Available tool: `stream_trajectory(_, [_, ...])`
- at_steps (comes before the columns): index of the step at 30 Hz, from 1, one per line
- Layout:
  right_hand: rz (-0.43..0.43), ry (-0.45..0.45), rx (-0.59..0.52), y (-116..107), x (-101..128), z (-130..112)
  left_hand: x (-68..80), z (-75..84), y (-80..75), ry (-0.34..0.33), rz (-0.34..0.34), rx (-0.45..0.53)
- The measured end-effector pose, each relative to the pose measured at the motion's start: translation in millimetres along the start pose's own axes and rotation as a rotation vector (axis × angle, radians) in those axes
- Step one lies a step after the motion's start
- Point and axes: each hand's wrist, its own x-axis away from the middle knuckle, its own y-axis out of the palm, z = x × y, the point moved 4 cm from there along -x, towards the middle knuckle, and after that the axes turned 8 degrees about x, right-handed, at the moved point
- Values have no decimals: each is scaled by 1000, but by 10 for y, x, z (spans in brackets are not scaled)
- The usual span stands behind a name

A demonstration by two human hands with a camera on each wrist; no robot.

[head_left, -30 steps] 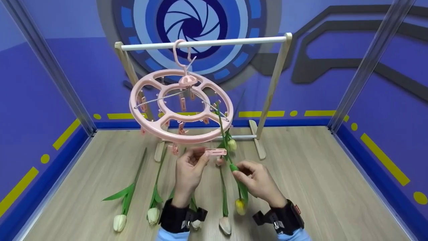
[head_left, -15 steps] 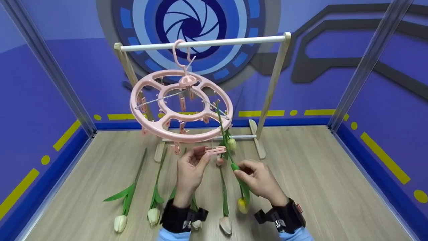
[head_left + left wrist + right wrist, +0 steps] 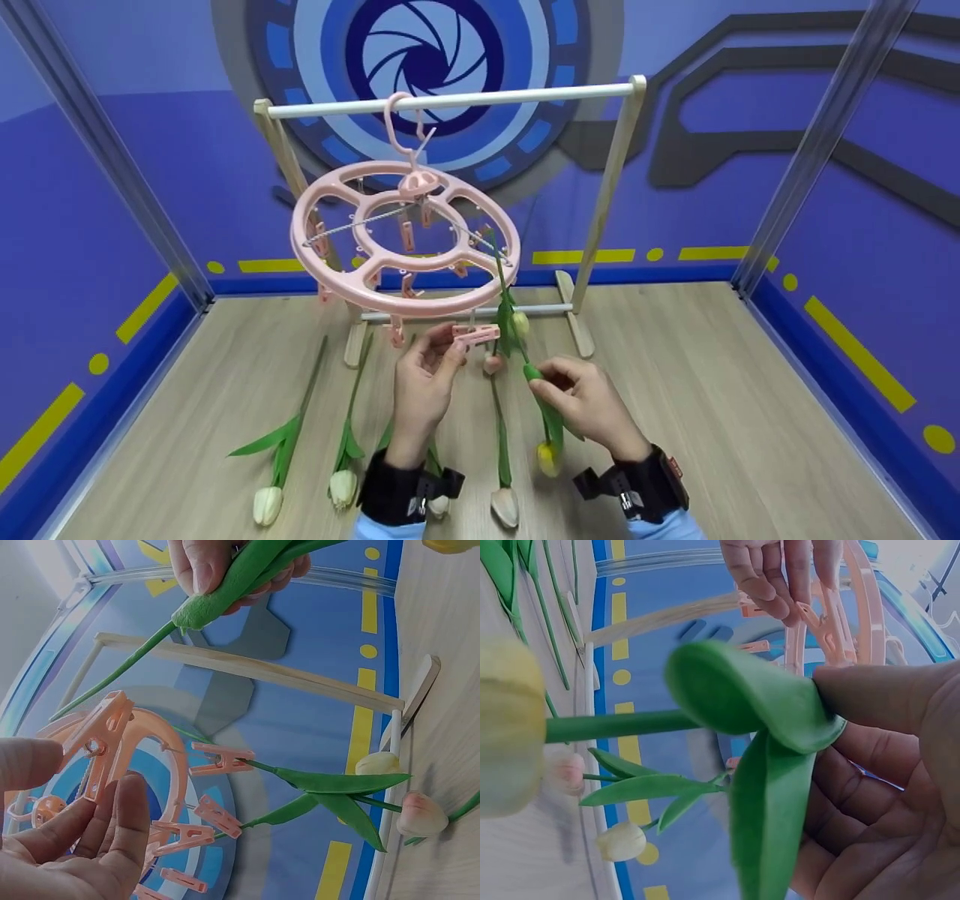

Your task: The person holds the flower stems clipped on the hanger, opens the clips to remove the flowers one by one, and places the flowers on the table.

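Observation:
My left hand (image 3: 421, 386) pinches a pink clothespin (image 3: 478, 334) that hangs from the front of a round pink clip hanger (image 3: 405, 306). In the left wrist view, thumb and fingertips bear on the clothespin (image 3: 97, 739), which stands tilted. A yellow tulip (image 3: 547, 459) hangs head down from my right hand (image 3: 589, 405), whose thumb and fingers grip it where the green leaves meet the stem. Its bare stem end points up toward the hanger, to the right of the clothespin and apart from it in the left wrist view. Part of the right palm shows behind the leaves.
The hanger hooks over a white rod (image 3: 510, 97) on a wooden stand. A pale yellow tulip (image 3: 377, 763) and a pink tulip (image 3: 422, 814) hang head down from other clips. Several tulips, among them a white one (image 3: 268, 505) and a pale pink one (image 3: 505, 508), lie on the table (image 3: 720, 420).
My right hand and the yellow tulip have shifted slightly right, and the stem slants more. The clothespin in my left hand has tilted a little, and the hand still holds it.

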Motion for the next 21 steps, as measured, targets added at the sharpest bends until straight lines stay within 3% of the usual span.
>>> stream_trajectory(9, [67, -41, 32, -87, 16, 18, -3, 17, 6, 51, -9, 23])
stream_trajectory(21, [82, -22, 29, -164, 25, 56, 8, 46, 18, -10, -28, -12])
